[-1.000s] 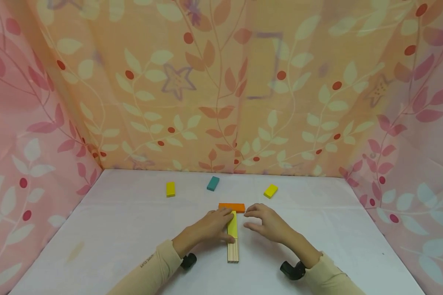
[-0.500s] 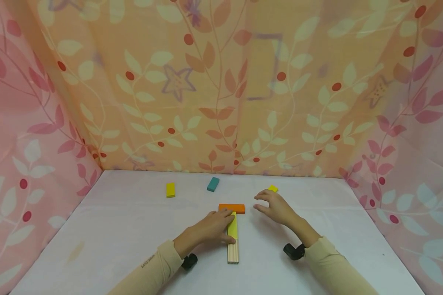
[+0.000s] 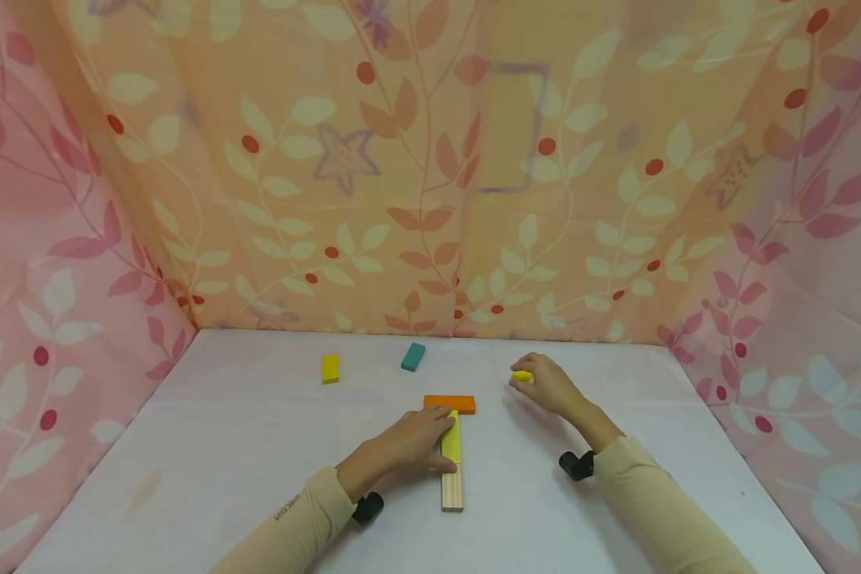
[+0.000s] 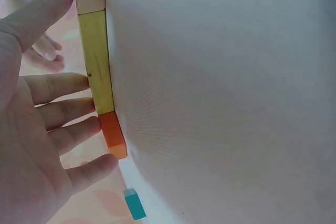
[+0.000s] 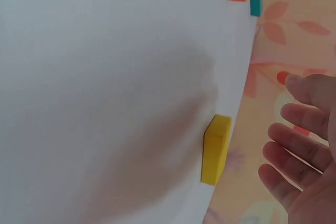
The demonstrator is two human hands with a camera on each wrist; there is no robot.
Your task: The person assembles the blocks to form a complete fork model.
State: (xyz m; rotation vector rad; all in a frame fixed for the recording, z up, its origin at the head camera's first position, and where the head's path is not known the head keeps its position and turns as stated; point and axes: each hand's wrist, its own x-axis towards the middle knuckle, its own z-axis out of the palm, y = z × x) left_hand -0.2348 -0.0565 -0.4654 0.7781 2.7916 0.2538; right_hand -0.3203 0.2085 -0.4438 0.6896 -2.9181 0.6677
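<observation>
White tabletop (image 3: pixel 258 446) has a bright-yellow block (image 5: pixel 214 153) just below the right hand (image 3: pixel 554 387) — nearer one, relaxed, gripping nothing — while the left hand (image 3: pixel 410 442) rests uncurled against the pale-yellow block (image 3: pixel 452 443).

Blocks in a T lie at a person's left hand (image 3: pixel 414 441); another sits close by the right hand (image 3: pixel 549 387).
An orange block (image 3: pixel 450 403) lies crosswise at the far end, a yellow block (image 3: pixel 453 444) and a pale, visibly grained wood block (image 3: pixel 452 490) running end to end from it toward the person. Apart to the right, a second yellow block (image 5: pixel 215 148) lies partly hidden in the head view.
</observation>
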